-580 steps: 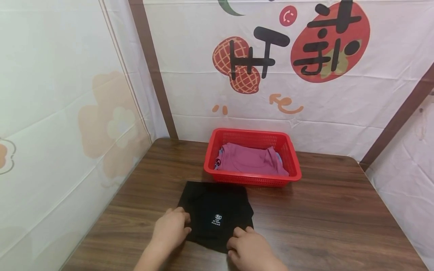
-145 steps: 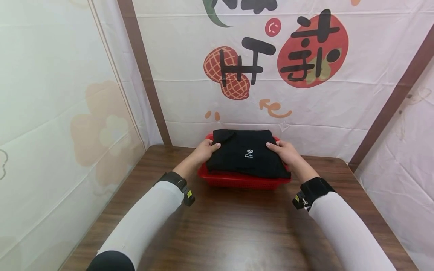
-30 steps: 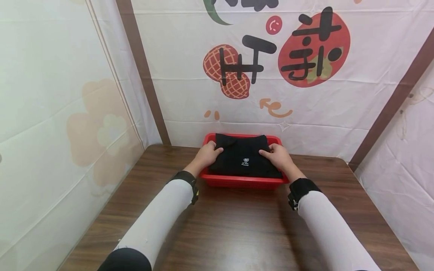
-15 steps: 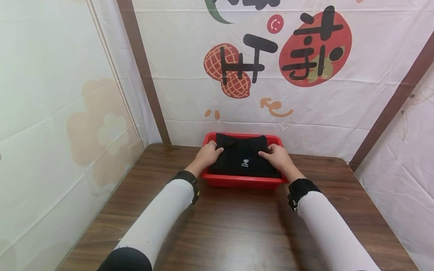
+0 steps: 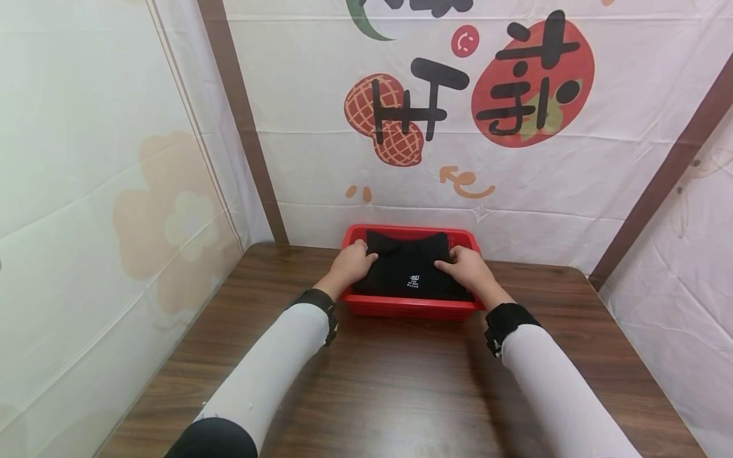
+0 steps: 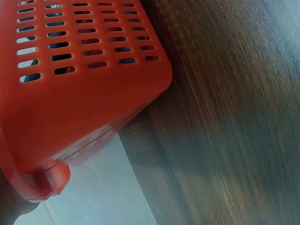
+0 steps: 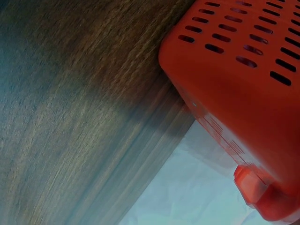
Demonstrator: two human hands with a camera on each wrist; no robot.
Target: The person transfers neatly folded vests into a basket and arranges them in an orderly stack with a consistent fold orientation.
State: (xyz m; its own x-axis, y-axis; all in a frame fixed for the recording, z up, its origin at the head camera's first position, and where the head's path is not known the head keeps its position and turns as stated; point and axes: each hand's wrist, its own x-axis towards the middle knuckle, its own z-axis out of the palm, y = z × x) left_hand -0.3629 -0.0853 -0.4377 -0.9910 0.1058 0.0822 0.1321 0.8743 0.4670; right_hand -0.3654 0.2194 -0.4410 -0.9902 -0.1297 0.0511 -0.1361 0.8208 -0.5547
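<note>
A folded black T-shirt with a small white print lies inside the red plastic basket, below the level of its front rim at the near side. My left hand pinches the shirt's left edge, thumb on top. On the opposite side, my right hand holds the right edge the same way, its other fingers mostly hidden. Both wrist views are filled by the slotted end walls of the basket, the left wall and the right wall; neither plainly shows the fingers.
The basket stands at the back of a brown wood-grain table, close to a white printed cloth backdrop. Another pale cloth wall runs along the table's left side.
The black T-shirt went from the table in front of the basket to over it, then down into it, covering the pink garment seen earlier. Lately it has sunk slightly, both hands still holding it.
</note>
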